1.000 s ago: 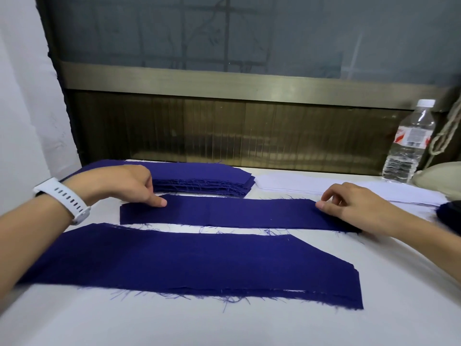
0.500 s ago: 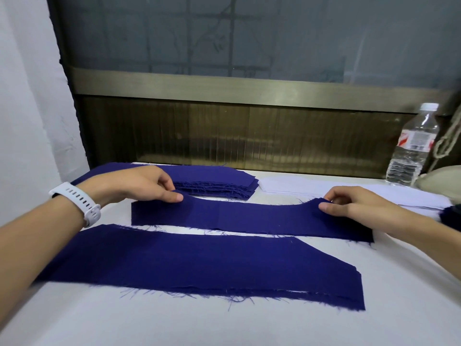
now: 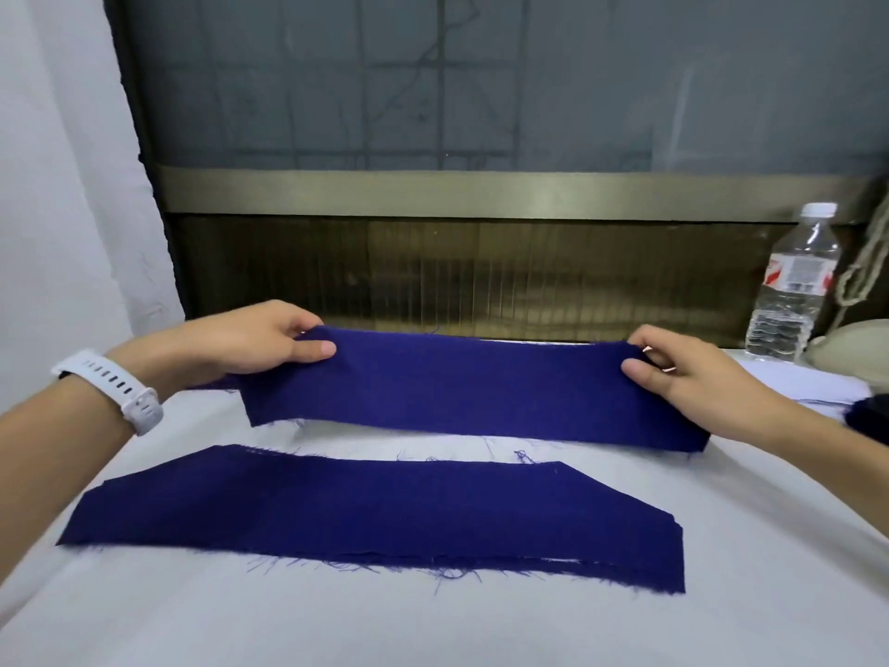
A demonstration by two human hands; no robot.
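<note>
left hand (image 3: 250, 344): pinches the strip's upper left corner, thumb in front, fingers curled behind.
right hand (image 3: 688, 377): pinches the upper right corner the same way.
strip (image 3: 481, 387): blue, stretched between both hands above the far part of the desk (image 3: 433, 628).
panel (image 3: 385, 512): wider blue piece, flat on the desk, nearer the person.
bottle (image 3: 793, 291): upright, far right.

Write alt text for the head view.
Left hand and right hand pinch the top corners of a blue cloth strip above a white table. A wider blue piece lies flat nearer; a water bottle stands far right.
</note>
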